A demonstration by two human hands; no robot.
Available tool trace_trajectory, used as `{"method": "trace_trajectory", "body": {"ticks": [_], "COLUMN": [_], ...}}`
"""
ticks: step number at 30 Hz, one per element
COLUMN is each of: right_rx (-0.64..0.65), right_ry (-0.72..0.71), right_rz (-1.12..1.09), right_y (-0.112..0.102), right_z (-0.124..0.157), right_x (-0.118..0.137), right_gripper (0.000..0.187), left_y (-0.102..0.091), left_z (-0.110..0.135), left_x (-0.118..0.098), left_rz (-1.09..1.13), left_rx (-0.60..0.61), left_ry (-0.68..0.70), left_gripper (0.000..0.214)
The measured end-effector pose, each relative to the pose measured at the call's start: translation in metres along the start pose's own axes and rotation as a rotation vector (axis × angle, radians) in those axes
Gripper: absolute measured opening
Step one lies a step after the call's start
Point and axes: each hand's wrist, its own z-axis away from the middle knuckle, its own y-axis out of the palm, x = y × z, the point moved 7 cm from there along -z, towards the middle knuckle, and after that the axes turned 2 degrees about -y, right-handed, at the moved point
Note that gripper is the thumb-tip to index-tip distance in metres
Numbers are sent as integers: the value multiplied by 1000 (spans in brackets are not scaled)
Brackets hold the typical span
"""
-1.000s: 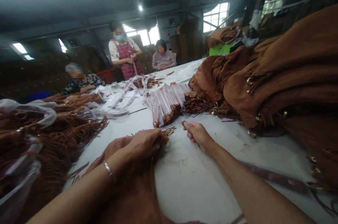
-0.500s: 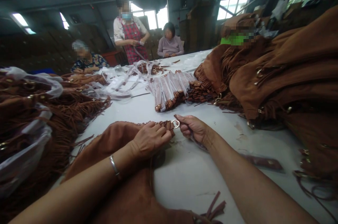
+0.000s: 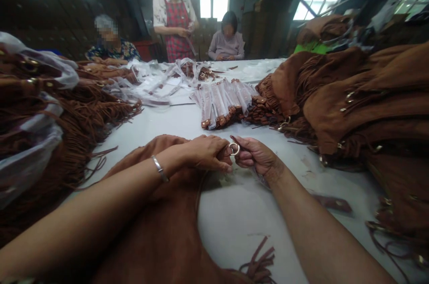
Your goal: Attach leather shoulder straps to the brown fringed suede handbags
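A brown suede-like bag [image 3: 161, 212] with a fringe tassel [image 3: 259, 259] lies under my left forearm. My left hand [image 3: 209, 152] is closed over its upper corner, fingers beside a metal ring [image 3: 234, 149]; the tab behind the ring is hidden by the hand. On the ring's other side my right hand [image 3: 256, 156] pinches the end of a brown strap at the ring. Part of that strap, in clear wrapping, hangs below the right palm. Whether the strap end passes through the ring I cannot tell.
Wrapped straps [image 3: 217, 103] lie in a row on the white table [image 3: 161, 123]. Brown fringed bags are heaped left [image 3: 90, 119] and right [image 3: 362, 96]. One loose strap piece [image 3: 335, 203] lies right of my right forearm. Several people are across the table.
My left hand has slid toward the ring, its fingers now reaching right up to it. My right hand still pinches the strap end. The camera view has tipped down slightly.
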Motion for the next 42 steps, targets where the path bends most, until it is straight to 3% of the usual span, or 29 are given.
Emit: {"method": "trace_trajectory", "body": {"ticks": [2, 4, 8, 13, 19, 24, 26, 31, 35, 40, 42], "right_rx": [17, 29, 34, -36, -259, -459, -407, -86, -41, -137, -113], "right_ry": [-1, -15, -20, -135, -296, -459, -364, 64, 92, 27, 11], "right_rz": [-14, -24, -12, 29, 146, 150, 150, 89, 66, 197, 222], "right_y": [1, 1, 0, -7, -1, 6, 5, 2, 1, -1, 1], "right_z": [1, 1, 1, 1, -3, -2, -4, 1, 4, 7, 9], "right_x": [0, 0, 0, 11, 15, 17, 16, 3, 3, 10, 12], "right_gripper": [30, 29, 31, 32, 26, 25, 28, 25, 25, 29, 29], "left_y": [8, 11, 8, 12, 13, 14, 13, 12, 10, 11, 10], "left_z": [-7, -10, -3, 1, -3, -4, -2, 5, 8, 9, 10], "left_x": [4, 5, 2, 9, 26, 31, 27, 5, -9, -8, -4], "left_rz": [80, 118, 55, 149, 332, 309, 252, 103, 44, 80, 122], "left_rx": [75, 59, -171, -310, -358, -335, -323, -285, -323, -337, -359], "left_ry": [-6, -18, -56, -140, -172, -171, -164, -36, 42, -1, -48], "left_gripper": [53, 49, 32, 21, 24, 31, 36, 32, 26, 29, 35]}}
